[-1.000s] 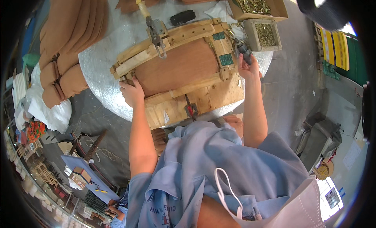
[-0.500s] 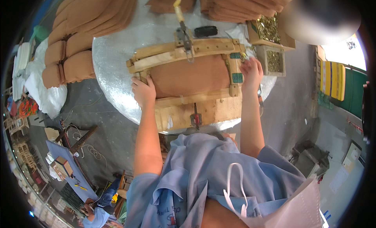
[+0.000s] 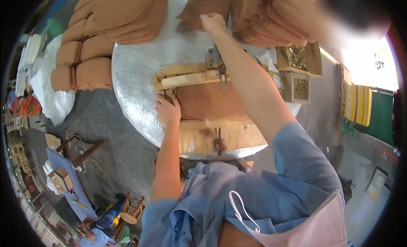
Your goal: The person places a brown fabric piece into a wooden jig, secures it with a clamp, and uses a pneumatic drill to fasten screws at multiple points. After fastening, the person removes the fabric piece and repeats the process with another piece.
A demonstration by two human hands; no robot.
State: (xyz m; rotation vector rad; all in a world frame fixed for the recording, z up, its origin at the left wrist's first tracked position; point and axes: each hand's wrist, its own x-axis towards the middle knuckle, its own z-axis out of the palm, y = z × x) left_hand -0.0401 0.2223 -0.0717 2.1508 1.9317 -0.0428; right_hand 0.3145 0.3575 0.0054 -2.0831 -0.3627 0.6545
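On the round plastic-covered table (image 3: pixel 131 107), a wooden frame (image 3: pixel 193 80) lies over a brown fabric piece (image 3: pixel 207 100). My left hand (image 3: pixel 169 113) is closed on the frame's left end, its fingers curled over the edge by two small metal parts. My right arm stretches across the frame. At its end my right hand (image 3: pixel 213 23) is closed on the handle of the toggle clamp (image 3: pixel 216 60); the fingers hide the handle itself. A second clamp with a red grip (image 3: pixel 218 144) stands on the wooden board (image 3: pixel 241 138) at the near side.
Stacked brown cushions (image 3: pixel 95 73) and piled brown fabric (image 3: pixel 140 18) stand at the left. More fabric (image 3: pixel 271 18) hangs together at the far right. A cardboard box (image 3: pixel 316 56) and a wooden box (image 3: pixel 305 75) of brass-coloured pieces sit right of the frame. A blue bench (image 3: pixel 70 183) is lower left.
My right hand has left the frame's right end and reached forward and left to the clamp handle. My left hand stays at the left end. The whole view has shifted slightly.
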